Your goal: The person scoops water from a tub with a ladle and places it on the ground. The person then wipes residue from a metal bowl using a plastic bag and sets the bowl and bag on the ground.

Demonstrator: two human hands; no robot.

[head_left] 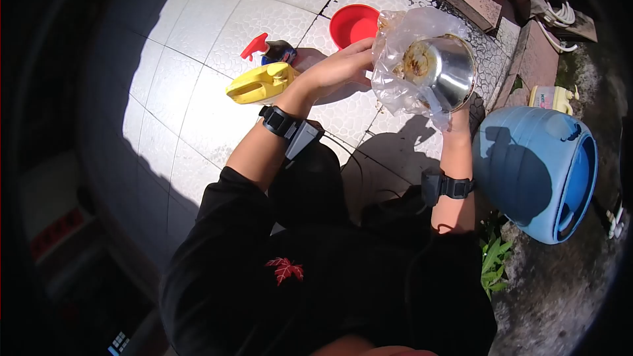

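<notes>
A sunlit tiled floor point(198, 92) spread beneath the person, giving a hard, level footing for everything set out on it. The blue barrel point(491, 138) stood just beside the right forearm, probably kept at the floor's edge to leave the middle free. A crumpled clear plastic bag point(392, 56) was raised between the hands, bunched against the left side of a steel bowl point(452, 76); whether it wrapped underneath was hidden. The bowl was held up off the floor, its brown-stained base turned toward the person, likely so that the marks could be seen. Beyond the bag sat a red basin point(353, 23). A yellow jug point(257, 86) rested near the left wrist, seemingly within easy reach. The left hand point(343, 66) touched the bag, its fingertips lost in the folds, so a pinch could not be confirmed. The right hand point(459, 120) was mostly hidden below the bowl, apparently supporting it; its grip could not be made out. Smallest, a red-triggered spray bottle point(279, 51) stood just past the jug.
</notes>
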